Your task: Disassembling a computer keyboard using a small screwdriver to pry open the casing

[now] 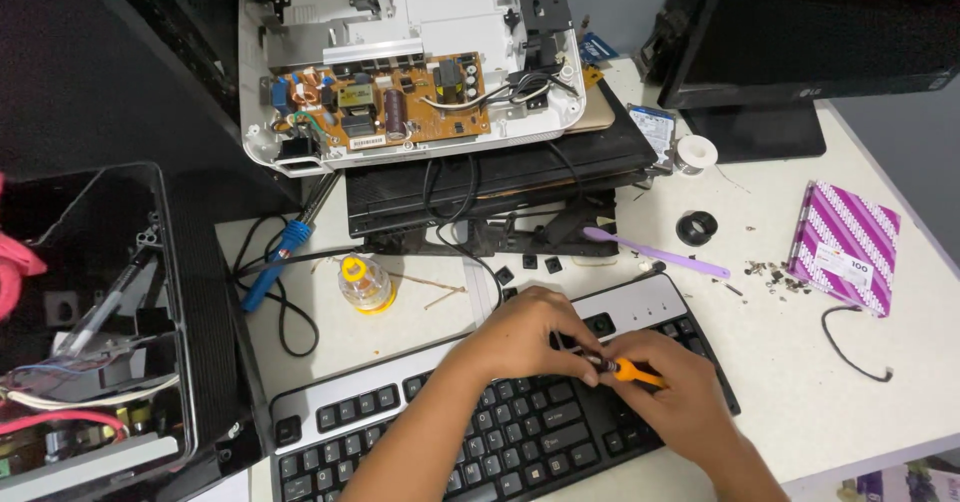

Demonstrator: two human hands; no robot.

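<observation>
In the head view, both hands met over the black keyboard, which lay slanted along the front edge of the white table. The right hand was closed around the orange handle of a small screwdriver, its thin metal shaft pointing left toward the keys. The left hand curled over the upper key rows, fingertips pinching near the tip. The slim tip could skid off a smooth plastic keycap and scratch it, or a freed cap might flick away among the loose black keycaps lying beyond the keyboard's top edge. Further back sat an opened white casing baring a tan circuit board, a lilac toothbrush, and a purple striped box near the right edge.
</observation>
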